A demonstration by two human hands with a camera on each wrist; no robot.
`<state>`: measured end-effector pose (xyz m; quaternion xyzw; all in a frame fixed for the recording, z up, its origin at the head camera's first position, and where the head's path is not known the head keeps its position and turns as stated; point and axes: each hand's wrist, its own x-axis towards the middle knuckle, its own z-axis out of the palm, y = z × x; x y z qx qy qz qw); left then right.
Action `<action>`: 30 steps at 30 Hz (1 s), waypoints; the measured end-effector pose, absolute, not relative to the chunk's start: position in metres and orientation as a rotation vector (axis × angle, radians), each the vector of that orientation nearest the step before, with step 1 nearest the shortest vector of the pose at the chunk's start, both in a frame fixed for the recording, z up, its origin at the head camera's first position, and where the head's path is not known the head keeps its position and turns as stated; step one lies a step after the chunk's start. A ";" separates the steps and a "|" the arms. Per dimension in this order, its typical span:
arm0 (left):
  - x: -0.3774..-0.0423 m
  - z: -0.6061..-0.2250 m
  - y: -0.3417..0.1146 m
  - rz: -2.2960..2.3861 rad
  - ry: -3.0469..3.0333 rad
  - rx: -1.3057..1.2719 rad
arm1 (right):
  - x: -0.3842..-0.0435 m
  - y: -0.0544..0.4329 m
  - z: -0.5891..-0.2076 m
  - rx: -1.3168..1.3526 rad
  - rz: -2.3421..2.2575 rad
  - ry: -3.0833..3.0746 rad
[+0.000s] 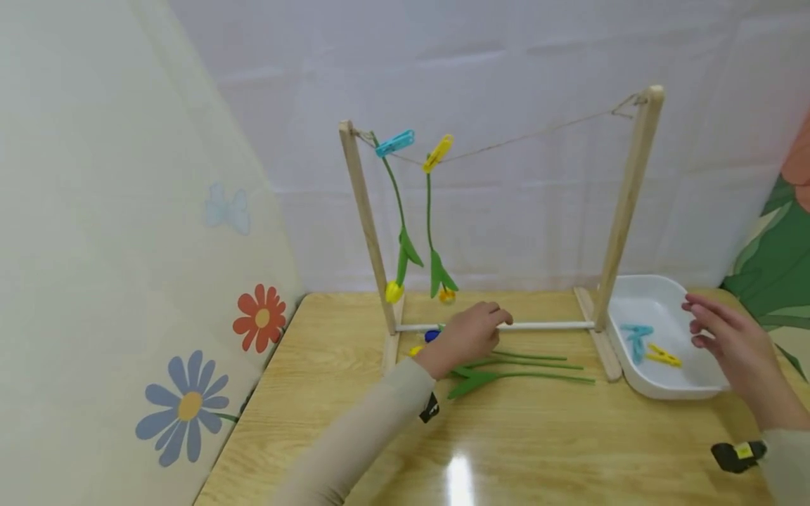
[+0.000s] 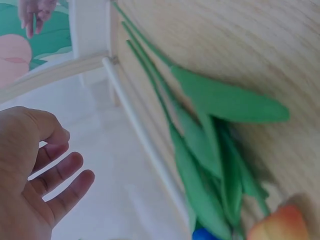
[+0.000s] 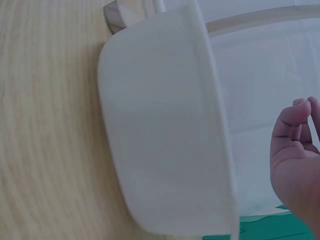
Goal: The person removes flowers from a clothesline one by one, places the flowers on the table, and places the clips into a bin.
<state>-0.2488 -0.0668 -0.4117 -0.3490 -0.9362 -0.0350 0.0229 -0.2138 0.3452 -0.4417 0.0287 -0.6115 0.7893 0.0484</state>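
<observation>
My left hand [image 1: 471, 334] hovers over several artificial tulips [image 1: 474, 383] lying on the table, its fingers loosely bent with nothing between them. Green leaves, a blue bloom and an orange bloom [image 2: 282, 225] show below it in the left wrist view. Above the right side of a white tub [image 1: 671, 390] is my right hand [image 1: 734, 337], fingers relaxed and holding nothing visible. Inside the tub lie blue clothespins [image 1: 637, 341] and a yellow clothespin [image 1: 663, 355]. A yellow tulip [image 1: 394, 292] and an orange tulip [image 1: 446, 296] hang upside down from a string.
The string [image 1: 531, 135] runs between two wooden posts [image 1: 629, 204]. A blue clothespin [image 1: 395, 143] and a yellow one [image 1: 438, 153] grip the hanging stems. A white rod [image 1: 550, 325] joins the posts low down. Behind stands a white cloth [image 1: 506, 232]; a decorated wall is at left.
</observation>
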 end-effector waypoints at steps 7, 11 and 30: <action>-0.245 -0.387 -0.087 -0.112 -2.707 -1.057 | -0.220 0.328 -0.416 0.210 2.487 -1.792; -0.242 -0.373 -0.098 -0.160 -2.646 -1.035 | -0.222 0.316 -0.402 0.351 2.593 -1.693; -0.245 -0.336 -0.129 -0.509 -2.361 -0.942 | -0.244 0.261 -0.339 0.688 2.404 -1.796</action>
